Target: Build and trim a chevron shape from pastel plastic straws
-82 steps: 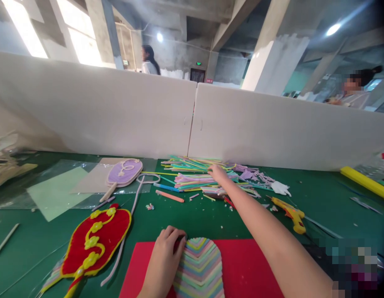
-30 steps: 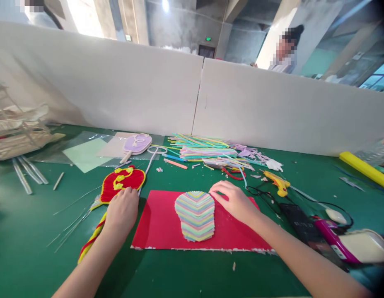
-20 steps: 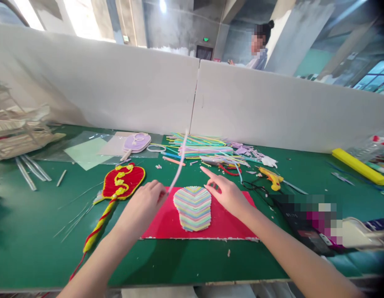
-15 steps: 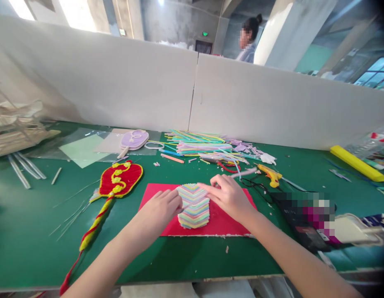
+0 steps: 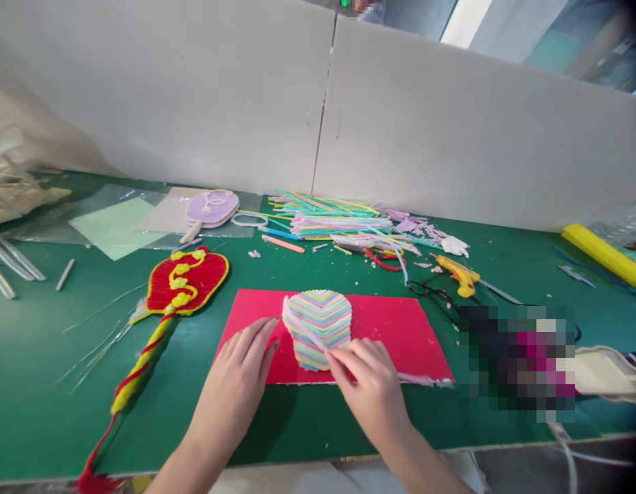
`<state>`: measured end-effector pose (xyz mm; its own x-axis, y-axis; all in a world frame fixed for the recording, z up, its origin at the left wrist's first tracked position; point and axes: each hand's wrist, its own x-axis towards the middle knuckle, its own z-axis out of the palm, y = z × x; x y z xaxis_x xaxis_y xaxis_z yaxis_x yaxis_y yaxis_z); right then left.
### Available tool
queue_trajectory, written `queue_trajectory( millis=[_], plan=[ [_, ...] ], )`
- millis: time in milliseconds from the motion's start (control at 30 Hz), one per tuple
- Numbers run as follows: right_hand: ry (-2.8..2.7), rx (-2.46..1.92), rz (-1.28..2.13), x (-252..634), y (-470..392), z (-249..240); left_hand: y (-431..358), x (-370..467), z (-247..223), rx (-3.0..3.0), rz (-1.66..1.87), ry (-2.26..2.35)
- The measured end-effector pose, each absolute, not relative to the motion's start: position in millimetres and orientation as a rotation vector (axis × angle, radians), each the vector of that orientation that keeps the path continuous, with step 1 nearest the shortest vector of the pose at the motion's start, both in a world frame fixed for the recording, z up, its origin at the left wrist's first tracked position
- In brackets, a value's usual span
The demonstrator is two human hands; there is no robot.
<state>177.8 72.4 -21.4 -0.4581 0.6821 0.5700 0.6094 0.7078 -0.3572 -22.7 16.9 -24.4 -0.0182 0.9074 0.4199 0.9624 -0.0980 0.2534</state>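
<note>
On a red sheet [image 5: 384, 315] lies a rounded panel of pastel chevron-striped pipe cleaners [image 5: 322, 322]. My right hand [image 5: 372, 377] pinches a pale pink pipe cleaner [image 5: 304, 333], which slants across the panel to its upper left edge; its tail seems to come out past my hand over the sheet's front edge. Left of the panel, my left hand [image 5: 243, 363] rests over the sheet's edge, thumb apart from the fingers, with nothing seen in it. Further left is a red fan [image 5: 186, 281] with yellow trim, a wrapped handle and a tassel.
Pastel pipe cleaners [image 5: 338, 223] are heaped at the back by a white partition [image 5: 425, 123]. A yellow glue gun [image 5: 459, 274] with a black cord lies to the right, and a lilac fan [image 5: 212, 209] to the back left. A yellow bar [image 5: 603, 254] is at far right.
My view has tipped down. My right hand has moved toward me, drawing the pink pipe cleaner diagonally over the panel. My left hand has come off the panel to the left and its fingers have opened.
</note>
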Motion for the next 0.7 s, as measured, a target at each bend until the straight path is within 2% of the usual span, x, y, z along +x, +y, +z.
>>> queue_trajectory(
  millis=[300,467,567,700],
  plan=[
    [-2.187,-1.155,0.073,131.5,53.9,-26.8,1.6,-17.3,-29.1,-2.022,-1.125,-2.502],
    [-2.209,-1.177,0.071,116.5,48.6,-28.3,24.8,-15.0,-19.6,-1.777,-1.624,-2.887],
    [-2.213,-1.146,0.07,114.9,45.3,-28.4,38.0,-15.3,-14.6,-1.652,-1.795,-2.928],
    [-2.229,-1.132,0.135,123.9,42.6,-28.5,47.6,-17.5,-11.0,-1.606,-1.807,-2.871]
  ],
)
